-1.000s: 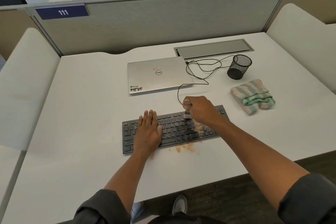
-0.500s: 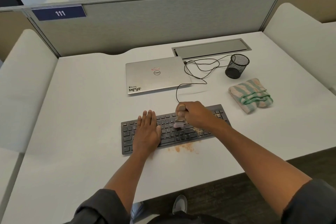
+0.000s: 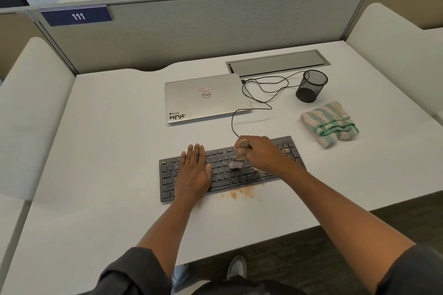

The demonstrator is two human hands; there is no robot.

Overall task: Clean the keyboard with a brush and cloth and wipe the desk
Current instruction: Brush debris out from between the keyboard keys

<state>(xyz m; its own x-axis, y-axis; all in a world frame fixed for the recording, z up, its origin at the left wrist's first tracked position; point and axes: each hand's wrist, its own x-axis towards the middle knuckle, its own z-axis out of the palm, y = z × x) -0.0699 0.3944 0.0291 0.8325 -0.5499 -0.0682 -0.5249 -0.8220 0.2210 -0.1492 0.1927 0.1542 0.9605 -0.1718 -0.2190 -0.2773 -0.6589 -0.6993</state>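
While the left hand is laid flat on the left half of the dark keyboard, its fingers straight and together and holding nothing, a small brush is gripped in the right hand, whose fingers are curled round the wooden handle. The bristles are set on the keys near the middle of the keyboard. Orange-brown crumbs are scattered on the white bench just in front of the keyboard, and some are seen on the keys beside the brush. A folded striped cloth is left on the bench to the right of the keyboard, apart from it. Behind the keyboard a closed silver laptop is placed, with a black cable looped beside it. A black mesh cup is stood behind the cloth.
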